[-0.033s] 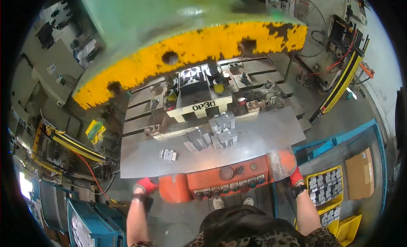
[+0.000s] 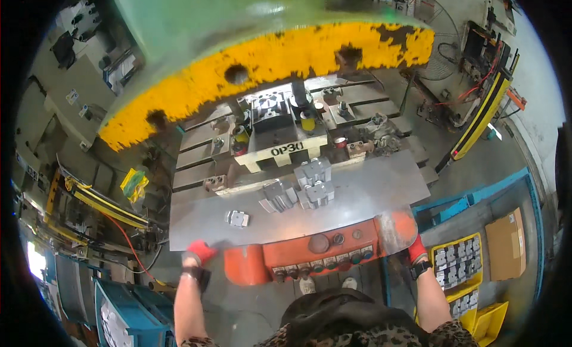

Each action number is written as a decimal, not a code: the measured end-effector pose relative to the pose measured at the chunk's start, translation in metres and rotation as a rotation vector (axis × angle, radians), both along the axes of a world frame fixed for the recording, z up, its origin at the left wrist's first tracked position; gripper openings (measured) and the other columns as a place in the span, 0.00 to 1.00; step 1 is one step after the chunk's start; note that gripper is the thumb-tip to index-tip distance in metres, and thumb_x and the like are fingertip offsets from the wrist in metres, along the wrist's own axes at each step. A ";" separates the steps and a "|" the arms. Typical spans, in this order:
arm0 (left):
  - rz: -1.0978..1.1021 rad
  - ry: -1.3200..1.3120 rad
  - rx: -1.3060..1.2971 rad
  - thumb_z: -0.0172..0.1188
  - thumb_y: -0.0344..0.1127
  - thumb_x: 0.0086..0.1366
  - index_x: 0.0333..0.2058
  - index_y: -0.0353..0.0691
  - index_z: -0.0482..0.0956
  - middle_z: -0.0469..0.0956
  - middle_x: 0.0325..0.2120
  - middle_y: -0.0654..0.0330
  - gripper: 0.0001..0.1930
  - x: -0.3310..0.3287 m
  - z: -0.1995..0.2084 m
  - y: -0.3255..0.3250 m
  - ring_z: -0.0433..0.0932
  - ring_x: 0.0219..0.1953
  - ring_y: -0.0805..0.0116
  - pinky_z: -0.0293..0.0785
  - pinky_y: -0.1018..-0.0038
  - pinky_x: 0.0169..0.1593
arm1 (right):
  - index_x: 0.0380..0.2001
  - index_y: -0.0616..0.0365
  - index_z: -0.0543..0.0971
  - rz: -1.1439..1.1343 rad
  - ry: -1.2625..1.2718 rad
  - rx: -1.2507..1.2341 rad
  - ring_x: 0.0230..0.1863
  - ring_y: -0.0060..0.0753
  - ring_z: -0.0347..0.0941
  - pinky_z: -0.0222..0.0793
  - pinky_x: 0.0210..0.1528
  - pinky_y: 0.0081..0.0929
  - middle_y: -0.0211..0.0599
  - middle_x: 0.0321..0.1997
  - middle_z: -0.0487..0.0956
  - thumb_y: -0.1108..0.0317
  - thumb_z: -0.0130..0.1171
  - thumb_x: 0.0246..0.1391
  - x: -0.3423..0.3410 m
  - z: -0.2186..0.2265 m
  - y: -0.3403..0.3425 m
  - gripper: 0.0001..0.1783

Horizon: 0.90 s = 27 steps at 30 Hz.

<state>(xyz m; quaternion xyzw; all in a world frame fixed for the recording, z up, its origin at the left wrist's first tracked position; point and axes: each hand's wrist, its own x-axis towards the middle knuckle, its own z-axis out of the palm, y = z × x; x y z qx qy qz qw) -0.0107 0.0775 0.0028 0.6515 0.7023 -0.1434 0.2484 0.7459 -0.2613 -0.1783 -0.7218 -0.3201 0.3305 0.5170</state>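
Observation:
My left hand (image 2: 201, 251), in a red glove, is off the left end of the orange control box (image 2: 244, 265), by the front left corner of the metal sheet (image 2: 369, 192). Its fingers are too small and smeared to read. My right hand (image 2: 416, 249), also red-gloved, is against the box's right end, its fingers hidden there. On the sheet lie a stack of grey metal parts (image 2: 316, 193), a leaning group of parts (image 2: 277, 195) and one single part (image 2: 238, 219). Behind them a die (image 2: 280, 141) sits on the slotted press bed (image 2: 189, 159).
Above the die hangs the yellow-edged press ram (image 2: 286, 56). Yellow-black guard posts (image 2: 485, 115) stand at both sides. At right are yellow bins (image 2: 456, 263) of metal parts and a cardboard piece (image 2: 506, 244) inside a blue frame (image 2: 471, 198); a blue container (image 2: 128, 305) stands at left.
My left hand has moved left and slightly up, away from the control box end. The press ram is slightly higher, baring more of the die's posts. My right hand has barely moved.

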 end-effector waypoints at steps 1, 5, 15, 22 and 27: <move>0.034 -0.052 0.186 0.74 0.65 0.66 0.46 0.39 0.94 0.93 0.44 0.45 0.30 -0.010 0.029 0.021 0.91 0.47 0.44 0.85 0.52 0.52 | 0.60 0.58 0.88 -0.051 0.073 0.023 0.54 0.41 0.90 0.86 0.57 0.41 0.42 0.56 0.92 0.56 0.66 0.78 -0.016 0.005 0.009 0.19; -0.214 -0.418 0.748 0.75 0.58 0.70 0.55 0.37 0.88 0.90 0.47 0.40 0.29 0.129 0.128 0.121 0.89 0.51 0.39 0.84 0.50 0.54 | 0.47 0.55 0.89 -0.155 0.352 -0.024 0.22 0.36 0.81 0.77 0.26 0.38 0.37 0.31 0.87 0.53 0.68 0.74 -0.010 0.002 -0.020 0.16; -0.257 -0.052 0.780 0.62 0.86 0.65 0.60 0.47 0.93 0.90 0.61 0.47 0.47 0.407 0.204 0.295 0.88 0.63 0.39 0.83 0.46 0.65 | 0.53 0.55 0.80 -0.592 0.236 -0.129 0.17 0.28 0.69 0.64 0.18 0.34 0.28 0.26 0.77 0.65 0.74 0.69 -0.111 0.034 -0.139 0.16; -0.250 0.011 0.702 0.66 0.70 0.66 0.57 0.46 0.94 0.92 0.60 0.50 0.36 0.461 0.188 0.340 0.91 0.60 0.48 0.85 0.55 0.63 | 0.65 0.60 0.82 -0.244 -0.331 -0.244 0.31 0.42 0.80 0.76 0.36 0.44 0.40 0.33 0.84 0.64 0.76 0.65 -0.182 0.196 -0.080 0.28; -0.260 -0.087 0.745 0.67 0.72 0.62 0.53 0.47 0.95 0.92 0.57 0.48 0.36 0.421 0.224 0.299 0.89 0.63 0.42 0.81 0.51 0.64 | 0.72 0.55 0.80 0.232 -0.523 -0.075 0.45 0.63 0.87 0.82 0.48 0.56 0.53 0.42 0.89 0.61 0.74 0.65 -0.204 0.282 0.047 0.33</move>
